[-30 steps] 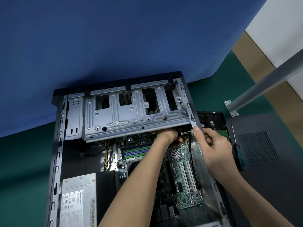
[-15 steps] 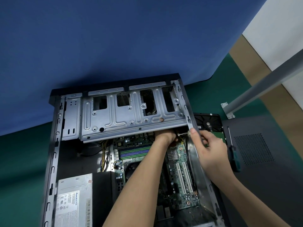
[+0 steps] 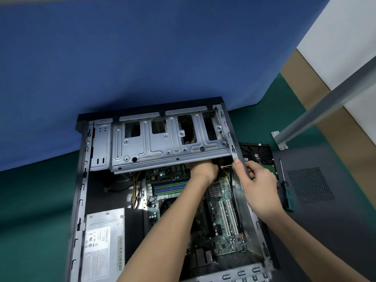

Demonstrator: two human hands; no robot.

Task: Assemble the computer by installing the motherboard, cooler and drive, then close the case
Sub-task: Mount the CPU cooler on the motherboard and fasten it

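Currently the case [image 3: 81, 180] lies open on its side on the green mat [image 3: 30, 200], with the motherboard [image 3: 223, 231] seated inside on its floor. The power supply [image 3: 101, 241] sits in the near left corner.

Left forearm enters from the bottom edge and runs diagonally up across the board. The left hand [image 3: 203, 169] is at the near edge of the metal drive cage [image 3: 162, 143], knuckles up and wrist bent slightly down. Its fingers are tucked under the cage and hidden, so I cannot tell whether it grips anything.

Right forearm comes in from the lower right, outside the case. The right hand [image 3: 260, 188] straddles the right wall. Its index finger [image 3: 239, 165] lies straight along the inner side, while the thumb and curled remaining fingers sit on the outer side, pinching the rim between them. The index tip is just beside a small white connector [image 3: 227, 165], close to the left hand.

The hard drive [image 3: 254, 151] lies outside the case, just beside the right wall and partly behind the right hand. The screwdriver [image 3: 285, 192] rests at the edge of the detached side panel [image 3: 335, 220], right of the drive.
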